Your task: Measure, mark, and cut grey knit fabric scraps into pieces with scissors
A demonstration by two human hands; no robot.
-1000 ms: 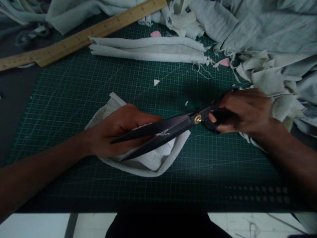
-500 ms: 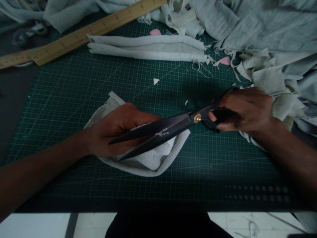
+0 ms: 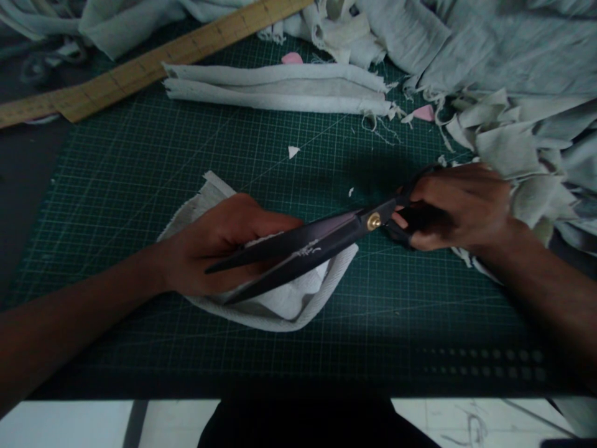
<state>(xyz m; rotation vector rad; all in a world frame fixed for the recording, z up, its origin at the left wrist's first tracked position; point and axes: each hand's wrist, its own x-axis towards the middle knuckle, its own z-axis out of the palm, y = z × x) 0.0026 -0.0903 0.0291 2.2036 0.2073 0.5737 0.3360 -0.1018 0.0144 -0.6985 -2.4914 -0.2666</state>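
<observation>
My right hand (image 3: 459, 202) is closed round the handles of large black scissors (image 3: 336, 239) with a brass pivot screw. The blades stand a little apart and point to the left, passing over my left hand (image 3: 233, 246). My left hand is closed on a piece of light grey fabric (image 3: 284, 305) with a folded, ribbed edge that curves along its near side. Its fingertips are partly hidden behind the upper blade. Whether the blades touch the fabric I cannot tell.
A green cutting mat (image 3: 186, 143) lies under everything. Beyond my hands is a folded grey strip (image 3: 280, 90) with frayed ends. A wooden ruler (image 3: 186, 56) crosses the far left. Piled grey fabric (image 3: 504, 50) and scraps (image 3: 508, 137) lie far right, near a pink piece (image 3: 423, 113).
The scissor blades have spread very slightly wider. Both hands and the fabric are otherwise almost where they were.
</observation>
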